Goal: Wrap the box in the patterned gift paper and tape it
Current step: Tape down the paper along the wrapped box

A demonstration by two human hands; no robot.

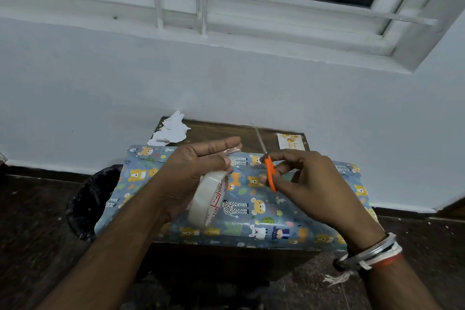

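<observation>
The paper [264, 224] hid the box; the left hand [191, 171] covered the tape's [201, 199] left rim, the right hand [314, 184] the scissors' [270, 173] handles.

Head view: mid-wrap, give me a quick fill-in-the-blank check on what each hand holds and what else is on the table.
The roll in the left hand is a roll of ____.
The scissors in the right hand have ____ handles.
Torn white paper scraps lie at the far ____ corner of the table.
Missing words: tape; orange; left.

Torn white paper [171, 131], printed card [290, 141], wooden table [226, 131], black bin [93, 199]
</observation>
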